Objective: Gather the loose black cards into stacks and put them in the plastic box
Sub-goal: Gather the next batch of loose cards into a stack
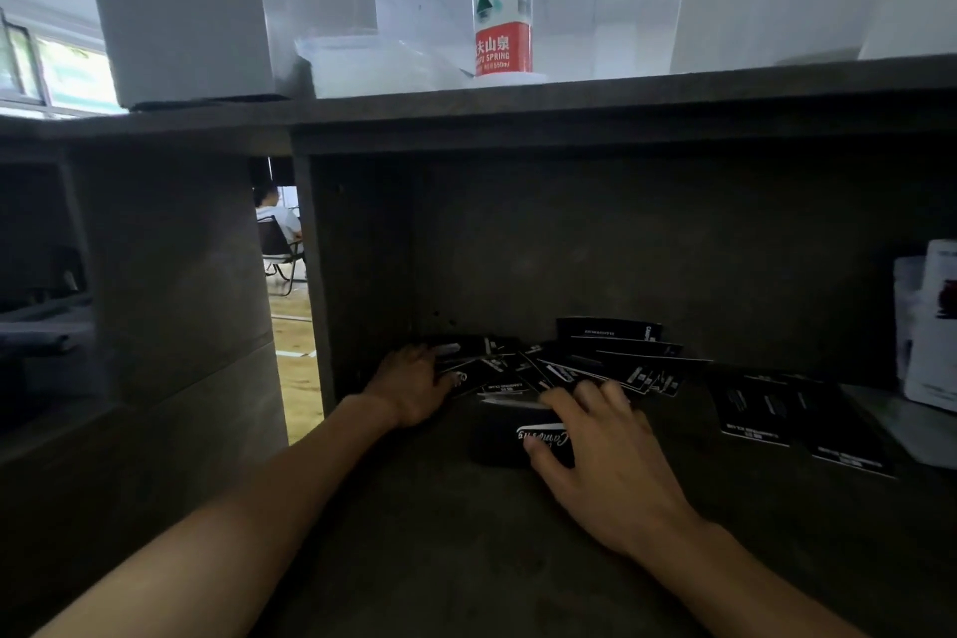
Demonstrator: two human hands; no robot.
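Right hand (611, 451): closest to us, laid over a small stack of black cards (518, 435), fingers curled along its far edge and thumb on the near face (a grip that squares the stack and keeps it from sliding).
Stack: flat on the dark desk surface (466, 560), white script lettering showing beside our thumb; we judge it is the pile we are building.
Left hand (409, 386): farther in and to the left, palm down with fingers spread onto the edge of the loose cards; we read it as raking them inward, pressing on them without closing round any.
Loose cards (585, 363): a jumbled black heap just beyond both hands, against the back wall of the cubby, some overlapping and tilted.
Side cards (777, 409): a few more lie flat to the right, apart from the heap, not yet gathered.
White packages (932, 326): upright at the far right edge.
Upper shelf: a water bottle (501, 0) with a red label stands beside a translucent plastic box (373, 65), likely the cards' destination, well above and away from the heap.
Progress: early, we judge; most cards are still loose.
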